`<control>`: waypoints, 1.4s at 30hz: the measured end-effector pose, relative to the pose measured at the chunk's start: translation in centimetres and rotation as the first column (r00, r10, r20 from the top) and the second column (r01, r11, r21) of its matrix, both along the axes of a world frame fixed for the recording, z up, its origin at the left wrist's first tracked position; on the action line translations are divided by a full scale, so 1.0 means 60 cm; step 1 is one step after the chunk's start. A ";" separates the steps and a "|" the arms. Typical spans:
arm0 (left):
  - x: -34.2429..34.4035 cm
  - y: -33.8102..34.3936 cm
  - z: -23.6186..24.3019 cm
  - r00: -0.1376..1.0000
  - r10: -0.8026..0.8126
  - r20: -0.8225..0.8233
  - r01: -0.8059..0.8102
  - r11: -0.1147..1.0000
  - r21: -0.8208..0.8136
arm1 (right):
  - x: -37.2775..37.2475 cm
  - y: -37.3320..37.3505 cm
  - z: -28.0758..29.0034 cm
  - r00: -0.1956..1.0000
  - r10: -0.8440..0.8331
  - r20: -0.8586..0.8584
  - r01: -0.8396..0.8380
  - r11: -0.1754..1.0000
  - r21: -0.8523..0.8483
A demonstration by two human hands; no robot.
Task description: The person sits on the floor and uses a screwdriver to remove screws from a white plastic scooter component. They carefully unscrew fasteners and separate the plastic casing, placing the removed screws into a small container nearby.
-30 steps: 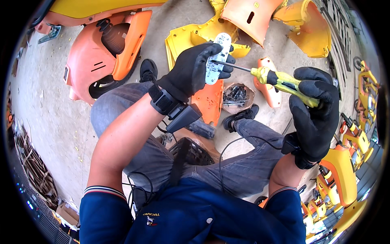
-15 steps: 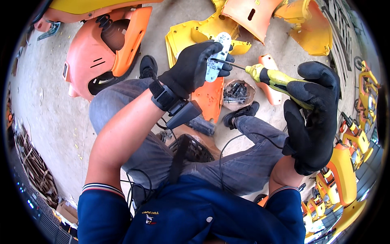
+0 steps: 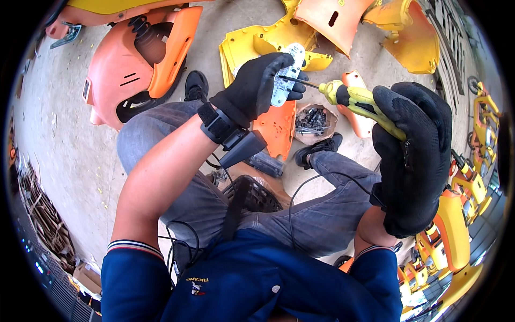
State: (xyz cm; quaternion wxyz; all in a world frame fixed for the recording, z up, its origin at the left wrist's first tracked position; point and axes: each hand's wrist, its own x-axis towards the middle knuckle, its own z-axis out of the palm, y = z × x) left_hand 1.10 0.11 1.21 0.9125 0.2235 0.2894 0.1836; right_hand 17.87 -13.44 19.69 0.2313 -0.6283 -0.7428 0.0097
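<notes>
My left hand (image 3: pixel 256 83), in a black glove, is closed on a pale, flat, oblong part (image 3: pixel 288 75) with rounded ends. In my gloved right hand (image 3: pixel 416 145) is a yellow-and-black screwdriver (image 3: pixel 360 102), its handle wrapped by the fingers and thumb. The screwdriver's dark shaft points left, and its tip meets the face of the pale part near the middle. Whether a screw sits under the tip is too small to tell. The left fingertips show behind the part's right edge.
Below my hands, a container of small dark parts and screws (image 3: pixel 315 120) stands beside an orange panel (image 3: pixel 276 129). Yellow panels (image 3: pixel 241 45) lie ahead, with an orange slotted cover (image 3: pixel 332 19). A salmon-coloured vehicle body (image 3: pixel 120 75) is at left; yellow frames (image 3: pixel 472 188) line the right.
My right hand has turned around the screwdriver handle, its fingers now wrapped more closely over it. The screwdriver has shifted slightly left and up. The left hand and pale part stay nearly still.
</notes>
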 end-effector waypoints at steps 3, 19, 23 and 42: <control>0.002 -0.003 -0.001 1.000 0.001 -0.023 -0.001 1.000 0.007 | 0.000 -0.002 0.002 0.995 -0.074 -0.061 0.072 0.997 -0.032; 0.006 -0.006 0.008 1.000 0.013 -0.004 -0.013 1.000 -0.017 | -0.004 0.003 -0.010 0.989 -0.077 -0.130 0.075 0.997 -0.017; 0.003 -0.004 -0.004 1.000 0.006 -0.003 -0.006 1.000 -0.011 | -0.007 0.001 -0.009 0.971 -0.140 -0.192 0.128 0.989 -0.073; -0.001 -0.003 -0.010 1.000 -0.002 0.011 0.002 1.000 0.007 | -0.009 0.003 -0.012 0.933 -0.177 -0.314 0.150 0.983 -0.109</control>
